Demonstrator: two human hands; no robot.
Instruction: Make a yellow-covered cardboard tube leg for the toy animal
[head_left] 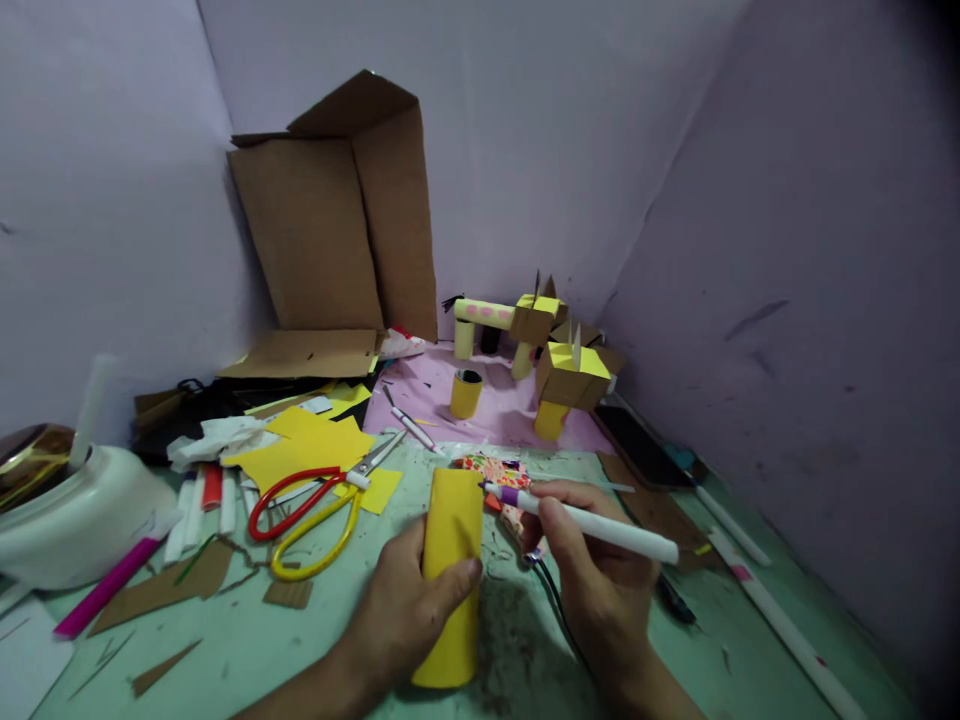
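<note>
My left hand [405, 595] is wrapped round a yellow paper-covered tube [451, 530], which stands tilted in front of me. In my right hand [600, 580] is a white marker [607, 528] with a purple band, held like a pen. Its purple tip is at the tube's upper right edge; whether it touches cannot be made out. Behind the tube lies a hot glue gun [499, 470] wrapped in floral paper, partly hidden, with its black cord running toward me. Scissors [322, 520] with red and yellow handles lie open to the left.
Yellow paper scraps [307, 445] and cardboard pieces [180, 590] litter the left, beside a white pot [90, 510]. Cardboard animal figures [574, 375] and a short yellow tube [466, 395] stand on pink paper. A cardboard box [315, 230] rises behind; a phone [649, 445] lies right.
</note>
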